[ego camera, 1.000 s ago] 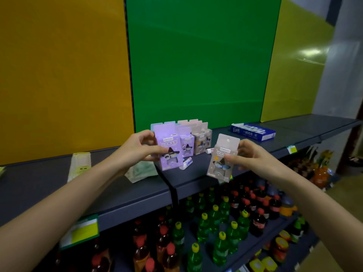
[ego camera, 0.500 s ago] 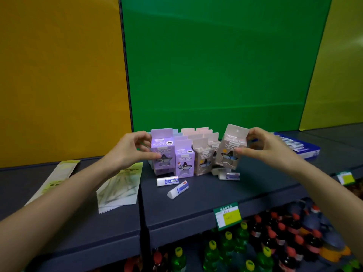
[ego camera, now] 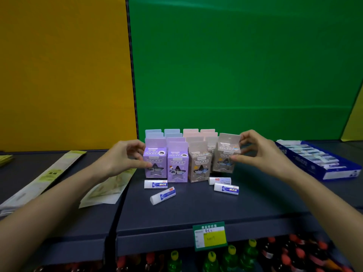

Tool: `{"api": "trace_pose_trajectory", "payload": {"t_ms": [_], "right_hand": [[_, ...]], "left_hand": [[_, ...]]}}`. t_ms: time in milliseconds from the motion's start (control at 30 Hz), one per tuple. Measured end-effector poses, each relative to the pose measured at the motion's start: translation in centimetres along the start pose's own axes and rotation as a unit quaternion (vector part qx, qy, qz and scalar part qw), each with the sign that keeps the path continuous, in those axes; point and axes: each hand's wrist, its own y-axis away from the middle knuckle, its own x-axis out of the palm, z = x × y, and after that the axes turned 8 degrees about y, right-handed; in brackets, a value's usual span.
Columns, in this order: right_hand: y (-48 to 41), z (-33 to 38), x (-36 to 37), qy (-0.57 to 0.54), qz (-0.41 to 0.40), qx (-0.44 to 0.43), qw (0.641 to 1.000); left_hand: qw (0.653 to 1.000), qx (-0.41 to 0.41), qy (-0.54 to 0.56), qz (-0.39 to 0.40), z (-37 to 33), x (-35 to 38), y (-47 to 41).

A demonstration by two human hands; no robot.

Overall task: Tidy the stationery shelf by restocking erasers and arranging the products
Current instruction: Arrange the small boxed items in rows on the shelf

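Rows of small hang-tab boxes stand on the dark shelf (ego camera: 196, 213): purple ones at the front left, grey-brown ones at the front right, blue and pink ones behind. My left hand (ego camera: 125, 160) grips the leftmost purple box (ego camera: 155, 161) by its side. My right hand (ego camera: 261, 154) holds a grey-brown box (ego camera: 225, 156) at the row's right end, tilted slightly. Several white erasers with blue sleeves lie loose in front of the boxes, such as one eraser (ego camera: 156, 183) and another eraser (ego camera: 226, 188).
A blue tray of erasers (ego camera: 318, 160) lies at the right of the shelf. Flat yellow-green packets (ego camera: 47, 173) lie at the left. A green and yellow price tag (ego camera: 210, 235) hangs on the shelf's front edge. Bottles stand on the shelf below.
My right hand has brought the grey-brown box from in front of the shelf up to the right end of the front row. My left hand stays on the purple box. The view has moved closer.
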Motion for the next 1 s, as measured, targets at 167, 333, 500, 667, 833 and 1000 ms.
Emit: {"api": "trace_pose_trajectory", "payload": {"t_ms": [167,333,500,667,833,1000], "right_hand": [[-0.4,-0.5,0.5,0.003,0.021,-0.006,1.0],[-0.6,-0.8,1.3,0.01,0.04,0.001,0.999],[-0.6,-1.3,1.6,0.008,0.056,0.018,0.998],[-0.6,-1.5,2.0,0.014,0.053,0.029,0.998],[-0.8,-1.7,2.3,0.012,0.045,0.045,0.998],[-0.9,-1.7,2.5,0.011,0.045,0.064,0.997]], "left_hand": [[1.0,-0.014,-0.002,-0.002,0.1,0.2,0.2],[1.0,-0.01,0.02,-0.011,0.1,0.2,0.5],[1.0,-0.006,0.003,-0.021,0.4,0.2,0.3],[0.999,-0.002,-0.041,-0.014,0.6,0.3,0.0],[0.997,-0.002,-0.058,-0.041,1.0,0.9,-0.1],[0.997,-0.009,-0.052,-0.06,1.0,1.2,-0.1]]}}
